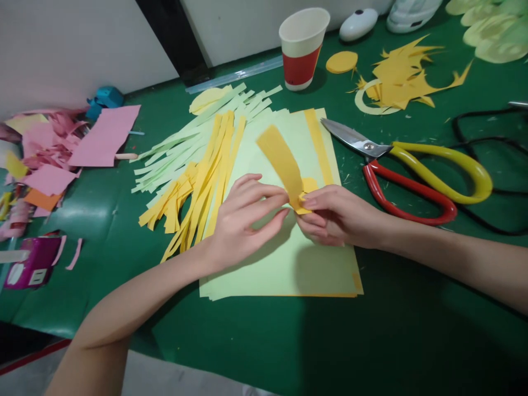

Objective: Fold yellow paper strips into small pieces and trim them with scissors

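While the right hand (330, 213) pinches the yellow paper strip (281, 159) by its near end above the pale green sheets (256, 278), the left hand (247, 212) hangs loosely open just left. Probably super light, bendy, easily creased, so I'd pinch that base gently.

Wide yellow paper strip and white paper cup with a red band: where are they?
Wide yellow paper strip (282, 160): head view, its flat middle.
White paper cup (302, 65): head view, its red band.
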Demonstrator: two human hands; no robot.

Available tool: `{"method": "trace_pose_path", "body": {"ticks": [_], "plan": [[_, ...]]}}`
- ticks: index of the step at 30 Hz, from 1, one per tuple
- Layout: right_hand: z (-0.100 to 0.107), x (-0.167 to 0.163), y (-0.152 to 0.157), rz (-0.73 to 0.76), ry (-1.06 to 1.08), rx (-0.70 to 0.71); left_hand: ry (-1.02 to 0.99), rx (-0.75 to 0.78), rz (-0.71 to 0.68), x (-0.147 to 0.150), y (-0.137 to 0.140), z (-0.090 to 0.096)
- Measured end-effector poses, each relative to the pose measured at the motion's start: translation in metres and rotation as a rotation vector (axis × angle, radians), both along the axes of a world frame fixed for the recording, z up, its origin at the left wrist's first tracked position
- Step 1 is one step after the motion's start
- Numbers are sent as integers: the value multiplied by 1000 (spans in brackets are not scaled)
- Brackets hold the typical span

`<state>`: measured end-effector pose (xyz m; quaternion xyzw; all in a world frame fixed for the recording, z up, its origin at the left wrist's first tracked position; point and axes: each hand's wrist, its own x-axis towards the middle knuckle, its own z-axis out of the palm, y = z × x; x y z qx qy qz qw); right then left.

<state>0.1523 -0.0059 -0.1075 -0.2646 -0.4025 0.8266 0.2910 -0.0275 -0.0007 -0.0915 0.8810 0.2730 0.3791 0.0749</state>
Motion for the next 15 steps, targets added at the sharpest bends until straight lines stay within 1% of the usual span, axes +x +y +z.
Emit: {"method": "trace_pose_path", "body": {"ticks": [3, 6, 11, 15], "plan": [[1, 0, 2, 88, 75, -86, -31, -45, -12, 0, 1, 1], [0, 0, 3, 147, 112, -148, 2, -44, 11, -1, 0, 2], [-3, 1, 4, 191, 152, -221, 55, 101, 4, -3, 0, 0], [-3, 2, 4, 234, 177, -270, 50, 147, -12, -3, 1, -2]]}}
